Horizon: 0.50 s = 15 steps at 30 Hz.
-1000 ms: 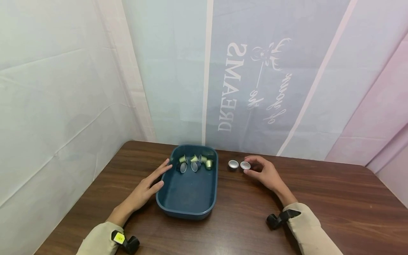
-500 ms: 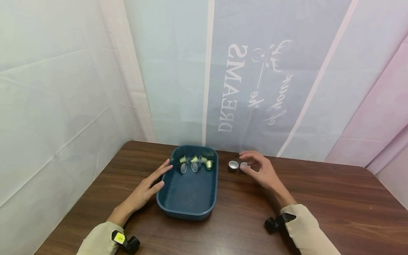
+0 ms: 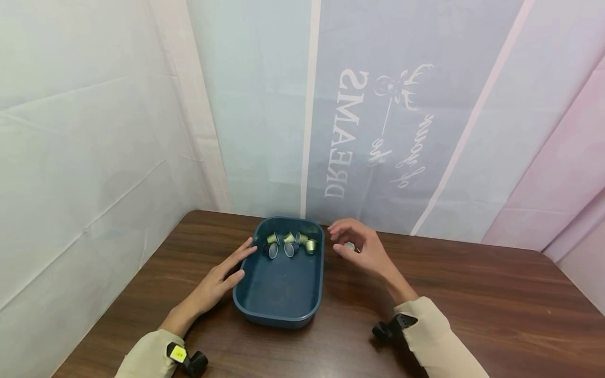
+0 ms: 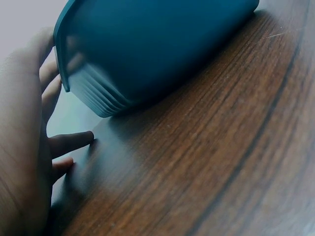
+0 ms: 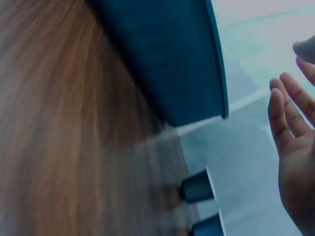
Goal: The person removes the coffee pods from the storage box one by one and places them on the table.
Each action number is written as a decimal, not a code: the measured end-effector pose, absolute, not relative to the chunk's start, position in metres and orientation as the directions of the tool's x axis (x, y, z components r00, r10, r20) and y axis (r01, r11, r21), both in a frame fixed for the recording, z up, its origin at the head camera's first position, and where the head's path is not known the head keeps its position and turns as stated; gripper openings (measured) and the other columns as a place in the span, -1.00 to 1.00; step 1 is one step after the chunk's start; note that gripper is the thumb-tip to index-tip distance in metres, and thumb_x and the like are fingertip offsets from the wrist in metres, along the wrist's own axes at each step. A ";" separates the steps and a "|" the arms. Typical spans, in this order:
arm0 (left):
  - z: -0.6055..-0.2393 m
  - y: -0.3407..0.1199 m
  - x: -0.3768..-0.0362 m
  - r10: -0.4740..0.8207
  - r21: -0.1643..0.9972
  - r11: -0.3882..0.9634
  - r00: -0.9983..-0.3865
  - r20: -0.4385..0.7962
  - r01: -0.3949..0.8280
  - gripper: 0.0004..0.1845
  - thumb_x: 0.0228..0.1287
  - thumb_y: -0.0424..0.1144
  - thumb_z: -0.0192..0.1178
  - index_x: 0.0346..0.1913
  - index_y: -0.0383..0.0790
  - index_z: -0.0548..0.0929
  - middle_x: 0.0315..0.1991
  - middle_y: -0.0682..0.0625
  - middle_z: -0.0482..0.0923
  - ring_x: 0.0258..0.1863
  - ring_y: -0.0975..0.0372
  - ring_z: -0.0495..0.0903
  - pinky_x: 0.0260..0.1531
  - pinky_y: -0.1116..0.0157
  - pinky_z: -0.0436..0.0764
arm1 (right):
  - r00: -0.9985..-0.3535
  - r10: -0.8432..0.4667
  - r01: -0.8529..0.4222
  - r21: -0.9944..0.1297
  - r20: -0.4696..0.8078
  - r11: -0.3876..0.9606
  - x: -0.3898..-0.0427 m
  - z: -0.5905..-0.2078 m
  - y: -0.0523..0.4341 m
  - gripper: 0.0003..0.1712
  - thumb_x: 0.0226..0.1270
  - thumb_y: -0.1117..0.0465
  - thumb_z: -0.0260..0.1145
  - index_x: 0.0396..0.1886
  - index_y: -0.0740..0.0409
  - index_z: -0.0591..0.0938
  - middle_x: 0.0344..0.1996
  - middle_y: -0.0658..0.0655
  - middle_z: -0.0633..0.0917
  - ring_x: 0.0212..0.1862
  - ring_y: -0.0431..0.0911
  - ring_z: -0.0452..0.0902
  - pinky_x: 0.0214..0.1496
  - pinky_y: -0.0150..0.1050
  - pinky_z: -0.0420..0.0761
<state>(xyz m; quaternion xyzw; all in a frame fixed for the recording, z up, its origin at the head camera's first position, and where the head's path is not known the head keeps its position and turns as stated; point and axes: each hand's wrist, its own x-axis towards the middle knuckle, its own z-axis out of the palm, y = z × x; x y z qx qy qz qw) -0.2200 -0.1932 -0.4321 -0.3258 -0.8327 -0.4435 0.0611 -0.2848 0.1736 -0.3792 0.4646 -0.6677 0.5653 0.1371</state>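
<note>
My left hand (image 3: pixel 212 283) rests at the left side of a deep blue plastic bin (image 3: pixel 281 289), its straight fingers touching the rim. Several coffee capsules, gold-green and dark, lie in the far half of the bin; a gold-green one (image 3: pixel 310 247) sits near the right wall. My right hand (image 3: pixel 371 254) hovers just right of the bin, fingers loosely bent with nothing between them. Below it, in the right wrist view, a dark capsule (image 5: pixel 197 188) and a blue capsule (image 5: pixel 208 227) stand foil side up on the table. In the head view the hand partly hides them.
The brown wooden table (image 3: pixel 472 294) extends to both sides of the bin. A printed cloth backdrop (image 3: pixel 264 131) hangs along its far edge, and a white cloth (image 3: pixel 94 157) hangs at the left.
My right hand has left the right-hand capsule and moved left, over the other one and toward the bin. Both capsules stay on the table. My left hand has not moved.
</note>
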 end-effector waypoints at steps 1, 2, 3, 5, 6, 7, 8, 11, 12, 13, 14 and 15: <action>-0.432 -0.193 -0.220 0.490 0.698 0.392 -0.778 0.392 0.599 -0.39 0.43 -0.42 -0.05 0.48 -0.01 0.18 0.52 -0.02 -0.10 0.46 0.07 -0.02 0.29 0.02 0.18 | -0.533 -0.474 -0.769 -0.635 0.701 -0.075 -0.286 -0.377 0.170 -0.62 0.06 0.63 0.31 -0.08 0.37 0.57 -0.10 0.37 0.57 -0.17 0.10 0.53 -0.22 -0.21 0.60; -0.432 -0.193 -0.220 0.492 0.698 0.391 -0.777 0.392 0.600 -0.39 0.43 -0.42 -0.05 0.48 -0.02 0.18 0.52 -0.03 -0.10 0.46 0.07 -0.03 0.29 0.04 0.18 | -0.537 -0.481 -0.762 -0.643 0.693 -0.075 -0.286 -0.375 0.166 -0.62 0.06 0.64 0.31 -0.09 0.39 0.57 -0.10 0.38 0.56 -0.17 0.11 0.53 -0.22 -0.20 0.60; -0.432 -0.193 -0.221 0.493 0.698 0.389 -0.776 0.393 0.601 -0.40 0.43 -0.42 -0.05 0.48 -0.02 0.18 0.52 -0.03 -0.10 0.46 0.07 -0.03 0.29 0.04 0.18 | -0.541 -0.488 -0.757 -0.650 0.685 -0.074 -0.286 -0.373 0.163 -0.61 0.04 0.65 0.32 -0.09 0.41 0.56 -0.11 0.39 0.56 -0.17 0.12 0.53 -0.22 -0.19 0.60; -0.432 -0.194 -0.221 0.495 0.697 0.388 -0.775 0.393 0.602 -0.40 0.43 -0.43 -0.05 0.48 -0.05 0.18 0.52 -0.04 -0.10 0.46 0.06 -0.03 0.29 0.02 0.18 | -0.550 -0.503 -0.746 -0.663 0.666 -0.062 -0.286 -0.369 0.155 -0.59 0.02 0.67 0.33 -0.08 0.42 0.56 -0.10 0.38 0.56 -0.17 0.16 0.53 -0.22 -0.17 0.60; -0.433 -0.194 -0.221 0.496 0.697 0.388 -0.774 0.393 0.603 -0.40 0.43 -0.43 -0.05 0.48 -0.07 0.18 0.52 -0.04 -0.11 0.46 0.05 -0.02 0.28 -0.01 0.19 | -0.557 -0.512 -0.740 -0.670 0.654 -0.052 -0.284 -0.365 0.152 -0.59 0.02 0.67 0.32 -0.08 0.42 0.56 -0.11 0.38 0.56 -0.18 0.18 0.52 -0.23 -0.16 0.60; -0.433 -0.194 -0.221 0.496 0.697 0.389 -0.774 0.392 0.602 -0.41 0.43 -0.42 -0.05 0.48 -0.09 0.18 0.52 -0.04 -0.11 0.46 0.05 -0.02 0.27 -0.04 0.19 | -0.563 -0.519 -0.734 -0.677 0.643 -0.042 -0.283 -0.362 0.148 -0.58 0.02 0.67 0.33 -0.08 0.41 0.56 -0.11 0.38 0.56 -0.18 0.19 0.52 -0.24 -0.15 0.60; -0.433 -0.194 -0.221 0.496 0.698 0.389 -0.775 0.391 0.601 -0.41 0.43 -0.42 -0.05 0.48 -0.10 0.19 0.52 -0.05 -0.11 0.46 0.05 -0.02 0.26 -0.07 0.19 | -0.567 -0.528 -0.729 -0.683 0.632 -0.035 -0.281 -0.359 0.145 -0.58 0.02 0.66 0.33 -0.08 0.40 0.56 -0.10 0.36 0.57 -0.19 0.20 0.52 -0.25 -0.13 0.60; -0.433 -0.194 -0.221 0.494 0.697 0.394 -0.778 0.389 0.599 -0.43 0.44 -0.41 -0.05 0.47 -0.14 0.19 0.52 -0.08 -0.10 0.46 0.06 -0.02 0.23 -0.15 0.19 | -0.576 -0.560 -0.712 -0.702 0.595 -0.014 -0.274 -0.351 0.135 -0.62 0.05 0.61 0.35 -0.09 0.35 0.57 -0.08 0.35 0.57 -0.19 0.25 0.51 -0.28 -0.08 0.61; -0.434 -0.194 -0.221 0.492 0.697 0.396 -0.779 0.389 0.598 -0.43 0.44 -0.40 -0.05 0.47 -0.13 0.19 0.52 -0.09 -0.10 0.46 0.07 -0.02 0.22 -0.16 0.19 | -0.577 -0.571 -0.706 -0.708 0.584 -0.010 -0.273 -0.348 0.132 -0.63 0.06 0.60 0.35 -0.09 0.35 0.57 -0.08 0.36 0.56 -0.19 0.25 0.51 -0.28 -0.06 0.61; -0.434 -0.194 -0.221 0.491 0.698 0.396 -0.780 0.388 0.597 -0.43 0.44 -0.40 -0.05 0.47 -0.11 0.19 0.52 -0.09 -0.10 0.46 0.08 -0.02 0.21 -0.17 0.19 | -0.577 -0.580 -0.703 -0.711 0.574 -0.005 -0.272 -0.347 0.129 -0.63 0.07 0.58 0.36 -0.09 0.34 0.58 -0.07 0.37 0.56 -0.19 0.26 0.51 -0.28 -0.04 0.61; -0.434 -0.194 -0.220 0.490 0.699 0.398 -0.781 0.386 0.595 -0.42 0.44 -0.39 -0.05 0.48 -0.09 0.19 0.52 -0.08 -0.10 0.46 0.09 -0.02 0.21 -0.18 0.19 | -0.575 -0.590 -0.701 -0.713 0.566 -0.001 -0.272 -0.345 0.127 -0.65 0.08 0.56 0.37 -0.10 0.33 0.58 -0.06 0.37 0.55 -0.18 0.27 0.51 -0.28 -0.03 0.61; -0.434 -0.194 -0.220 0.490 0.699 0.398 -0.782 0.387 0.595 -0.42 0.44 -0.38 -0.05 0.48 -0.07 0.19 0.52 -0.08 -0.10 0.46 0.09 -0.02 0.21 -0.18 0.19 | -0.574 -0.599 -0.699 -0.715 0.558 0.005 -0.272 -0.344 0.125 -0.65 0.09 0.55 0.37 -0.10 0.33 0.58 -0.06 0.38 0.55 -0.18 0.28 0.51 -0.28 -0.02 0.62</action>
